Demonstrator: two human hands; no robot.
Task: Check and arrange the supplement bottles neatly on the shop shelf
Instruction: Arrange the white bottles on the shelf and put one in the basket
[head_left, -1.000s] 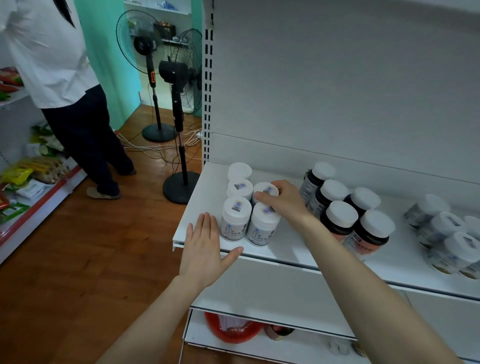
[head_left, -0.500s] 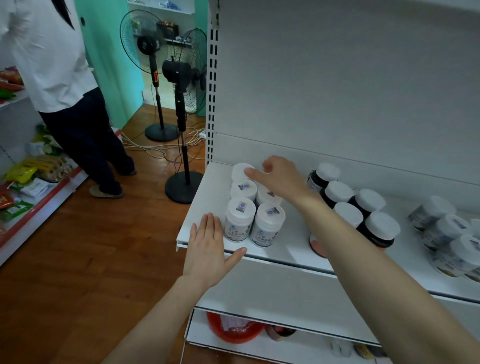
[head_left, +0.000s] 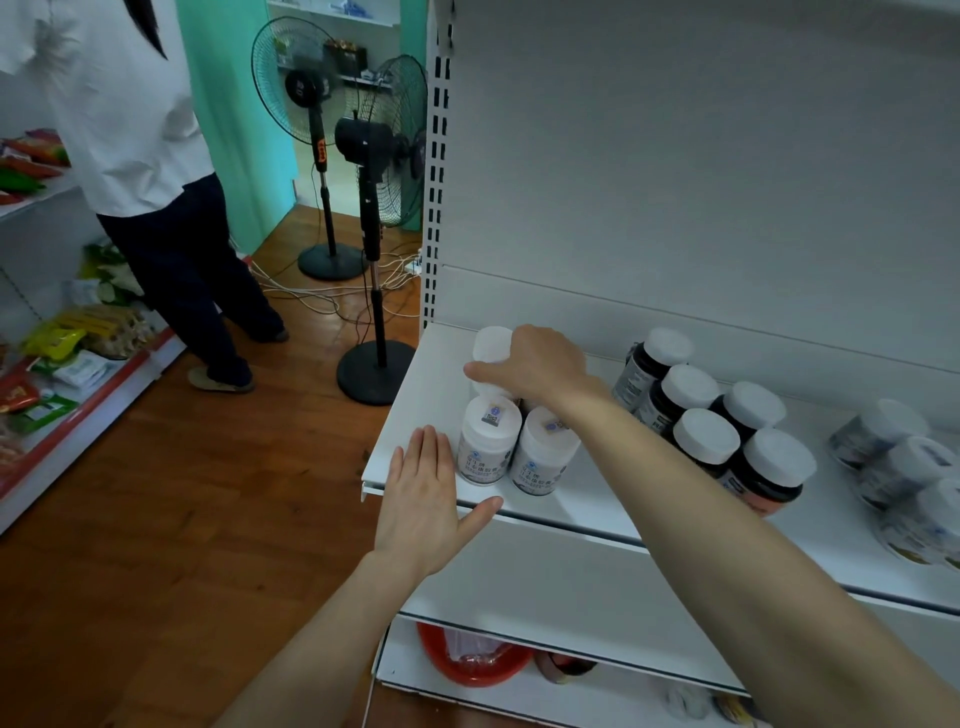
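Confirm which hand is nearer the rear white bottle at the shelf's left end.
Right. The right hand grips the rear white bottle, thumb across its front. The left hand lies flat on the front edge of the shelf, nearer the viewer, not touching it.

Right hand grips the rear white bottle; left hand spread flat.

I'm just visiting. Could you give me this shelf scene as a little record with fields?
Shelf: white shop shelf, bottles standing in groups
Left hand: open, flat at the shelf's front edge beside the front white bottles
Right hand: curled round the rear white bottle
Dark bottles: white-capped, grouped to the right
Background: two pedestal fans, another person
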